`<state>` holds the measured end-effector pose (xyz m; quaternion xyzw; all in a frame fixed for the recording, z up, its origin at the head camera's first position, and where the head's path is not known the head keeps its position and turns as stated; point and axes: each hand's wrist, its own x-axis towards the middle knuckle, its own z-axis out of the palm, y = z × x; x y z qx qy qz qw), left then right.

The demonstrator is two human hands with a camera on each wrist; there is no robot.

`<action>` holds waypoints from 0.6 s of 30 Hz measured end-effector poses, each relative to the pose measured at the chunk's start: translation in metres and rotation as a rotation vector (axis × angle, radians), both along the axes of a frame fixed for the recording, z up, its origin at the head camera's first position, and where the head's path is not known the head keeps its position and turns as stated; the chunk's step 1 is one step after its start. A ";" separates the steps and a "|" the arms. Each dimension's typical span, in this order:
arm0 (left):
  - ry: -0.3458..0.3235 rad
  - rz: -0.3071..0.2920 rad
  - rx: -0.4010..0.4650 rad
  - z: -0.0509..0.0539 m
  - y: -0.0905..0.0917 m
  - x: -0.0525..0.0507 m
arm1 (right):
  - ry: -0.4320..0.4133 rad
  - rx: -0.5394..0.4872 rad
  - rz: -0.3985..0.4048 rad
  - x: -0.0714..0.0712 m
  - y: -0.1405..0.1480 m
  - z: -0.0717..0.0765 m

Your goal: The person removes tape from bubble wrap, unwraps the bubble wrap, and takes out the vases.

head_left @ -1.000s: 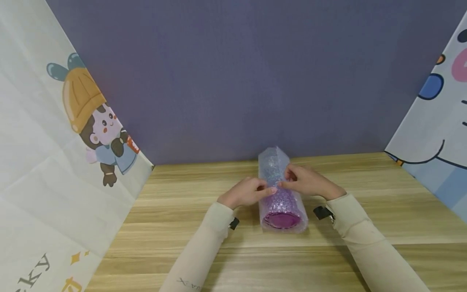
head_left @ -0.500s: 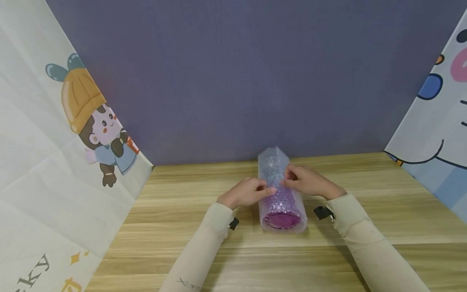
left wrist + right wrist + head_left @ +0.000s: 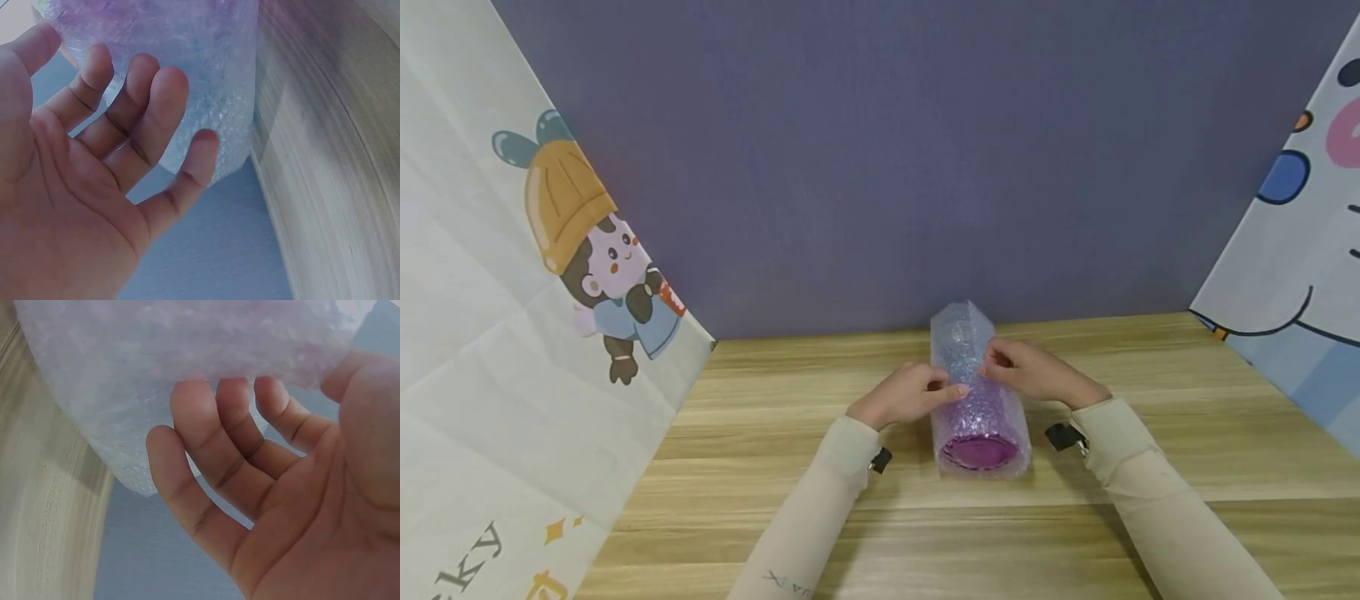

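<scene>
A purple cylinder [image 3: 979,452] in clear bubble wrap [image 3: 958,333] lies on the wooden table, its round end facing me. From the left, my left hand [image 3: 901,396] touches the wrap, the thumb resting on top. In the left wrist view its fingers [image 3: 169,90] are loosely bent, set apart in front of the wrap. My right hand [image 3: 1037,371] pinches the wrap at the roll's right side between thumb and bent fingers. Fingertips [image 3: 194,403] meet a sheet of wrap in the right wrist view. What lies inside the roll is partly hidden by the wrap.
The wooden table [image 3: 760,417] runs back to a dark purple-blue panel [image 3: 880,167], close behind the roll's far end. White sheets with cartoon prints stand at the left [image 3: 475,292] and at the right [image 3: 1300,275].
My right thumb has drawn back slightly to the right across the wrap. The wrap's right edge at the near end sits slightly closer in. My left hand stays in place.
</scene>
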<state>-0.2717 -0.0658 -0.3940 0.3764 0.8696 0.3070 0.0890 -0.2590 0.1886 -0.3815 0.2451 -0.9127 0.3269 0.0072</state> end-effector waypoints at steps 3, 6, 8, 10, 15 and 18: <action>0.006 0.010 0.017 0.000 0.001 0.000 | 0.005 -0.003 0.002 0.000 0.000 -0.001; 0.017 0.019 0.035 0.000 0.002 0.000 | 0.003 -0.006 0.002 -0.001 0.000 -0.001; 0.025 0.022 0.043 0.001 0.002 0.001 | 0.001 -0.007 -0.001 -0.001 -0.001 -0.001; 0.031 0.021 0.050 0.002 0.003 0.001 | 0.004 -0.002 -0.008 -0.001 -0.001 0.000; 0.032 0.016 0.064 0.003 0.004 0.004 | 0.030 0.020 -0.032 0.000 -0.002 0.000; 0.030 0.010 0.070 0.003 0.004 0.005 | 0.055 0.035 -0.047 -0.001 -0.003 -0.001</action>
